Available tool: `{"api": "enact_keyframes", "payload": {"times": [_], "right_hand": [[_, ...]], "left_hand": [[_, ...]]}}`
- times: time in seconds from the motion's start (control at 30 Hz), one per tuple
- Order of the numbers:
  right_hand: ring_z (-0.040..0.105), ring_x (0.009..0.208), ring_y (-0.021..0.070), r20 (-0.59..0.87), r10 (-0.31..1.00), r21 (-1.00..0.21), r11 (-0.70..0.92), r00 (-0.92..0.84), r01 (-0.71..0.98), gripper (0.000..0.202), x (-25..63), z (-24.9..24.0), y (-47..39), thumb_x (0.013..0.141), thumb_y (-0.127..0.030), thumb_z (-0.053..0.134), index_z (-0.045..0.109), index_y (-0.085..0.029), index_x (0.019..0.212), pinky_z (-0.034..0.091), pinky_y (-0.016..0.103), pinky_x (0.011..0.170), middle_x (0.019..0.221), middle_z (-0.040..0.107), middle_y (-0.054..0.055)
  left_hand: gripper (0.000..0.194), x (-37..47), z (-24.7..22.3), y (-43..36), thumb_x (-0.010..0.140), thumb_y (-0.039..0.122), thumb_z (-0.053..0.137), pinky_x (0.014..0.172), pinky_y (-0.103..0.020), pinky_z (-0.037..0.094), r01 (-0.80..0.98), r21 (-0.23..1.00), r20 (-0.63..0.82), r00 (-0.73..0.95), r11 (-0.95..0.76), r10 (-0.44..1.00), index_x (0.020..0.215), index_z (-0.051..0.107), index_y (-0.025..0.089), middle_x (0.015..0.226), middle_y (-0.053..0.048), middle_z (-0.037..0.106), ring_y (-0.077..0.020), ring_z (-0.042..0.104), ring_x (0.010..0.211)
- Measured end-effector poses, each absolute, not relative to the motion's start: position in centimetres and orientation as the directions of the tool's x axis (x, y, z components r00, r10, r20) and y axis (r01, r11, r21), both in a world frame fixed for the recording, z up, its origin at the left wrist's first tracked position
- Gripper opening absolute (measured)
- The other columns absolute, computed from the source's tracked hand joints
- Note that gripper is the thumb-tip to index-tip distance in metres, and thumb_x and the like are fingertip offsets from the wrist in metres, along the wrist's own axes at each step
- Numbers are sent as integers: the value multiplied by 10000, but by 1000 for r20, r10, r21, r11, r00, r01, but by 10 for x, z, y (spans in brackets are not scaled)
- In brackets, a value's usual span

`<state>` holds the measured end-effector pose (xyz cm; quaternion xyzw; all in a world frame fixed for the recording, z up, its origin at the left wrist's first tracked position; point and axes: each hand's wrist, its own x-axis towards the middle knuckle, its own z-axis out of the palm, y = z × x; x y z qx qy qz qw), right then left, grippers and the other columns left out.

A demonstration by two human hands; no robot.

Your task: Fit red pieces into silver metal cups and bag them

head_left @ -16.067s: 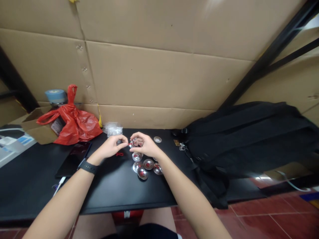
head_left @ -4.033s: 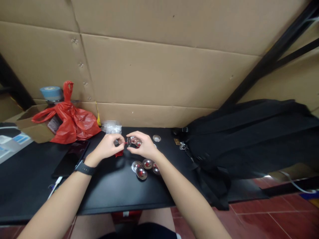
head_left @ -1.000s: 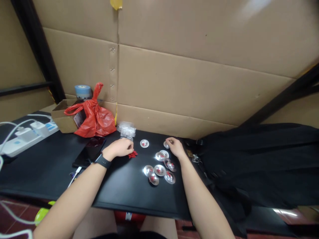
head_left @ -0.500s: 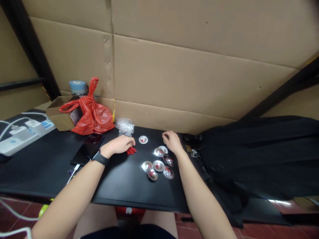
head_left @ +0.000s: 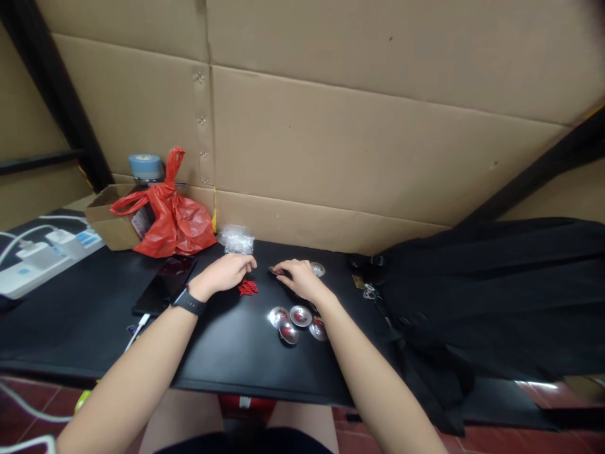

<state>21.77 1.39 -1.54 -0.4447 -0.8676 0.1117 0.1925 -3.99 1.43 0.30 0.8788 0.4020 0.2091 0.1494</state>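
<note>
Near the small pile of red pieces (head_left: 248,287), my left hand (head_left: 235,270) hovers with fingers curled together; whatever they may pinch is too small to make out. My right hand (head_left: 299,277) has its thumb and fingers on the edge of a small round metal dish (head_left: 275,271), which is tilted and partly hidden. Behind that hand lies another metal dish (head_left: 318,270). Closer to the table's front, several shiny dishes with red in their centres, one of them (head_left: 300,316) in the middle, lie overlapping. My right hand and forearm hide some of the others.
At the left are a power strip (head_left: 47,260), a black phone (head_left: 163,285), an open cardboard box (head_left: 111,221) and a red plastic bag (head_left: 177,221). Clear plastic bags (head_left: 236,240) lie by the cardboard wall. Black fabric (head_left: 496,290) and keys (head_left: 370,291) are at the right.
My right hand has moved left from the far right dishes to the single dish and taken its edge. A dish now shows behind that hand. My left hand has barely moved.
</note>
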Motion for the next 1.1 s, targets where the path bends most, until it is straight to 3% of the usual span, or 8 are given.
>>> {"api": "enact_keyframes", "payload": {"times": [0.2,0.37,0.63,0.83,0.97,1.1], "right_hand": [[646,941,195,408,702,-525,703,-584,480,151,215,-3,6,951,-252,587,733,-244,987,484,350,886,1012,725,46],[607,1008,207,498,647,-481,760,-577,437,126,206,1,-2,931,-267,628,753,-278,949,494,381,909,1090,673,45],[554,1087,224,450,671,-467,739,-589,485,118,203,2,-6,945,-293,602,710,-255,975,453,426,983,1166,614,69],[497,1179,228,331,701,-588,677,-632,443,238,214,11,-7,1003,-374,467,621,-222,903,389,439,1050,1269,577,68],[516,1130,227,326,815,-611,568,-479,551,316,226,8,3,1027,-393,340,605,-223,995,388,425,1026,1205,604,76],[479,1153,292,261,964,-514,189,-57,837,455,244,-5,21,1023,-410,223,631,-211,1055,356,507,1008,1209,588,118]], "left_hand": [[222,-33,8,9,940,187,485,879,-277,478,568,456,345,597,-685,724,1043,682,184,1033,-63,708,-175,645,941],[158,-24,12,3,910,286,605,791,-249,460,498,501,323,652,-708,686,1002,701,200,957,-40,684,-153,613,836],[99,-20,5,4,936,238,544,776,-258,437,503,472,353,644,-724,678,913,621,180,881,-26,640,-157,587,817],[151,-35,18,7,956,273,505,788,-267,436,551,447,405,578,-705,708,897,603,175,904,-42,632,-164,577,831],[153,-46,25,7,914,290,572,712,-236,423,541,495,274,646,-680,713,833,623,171,804,-14,640,-139,571,737],[122,-51,24,9,876,258,603,694,-211,419,508,521,214,700,-686,682,808,643,165,800,-10,651,-121,569,718]]}}
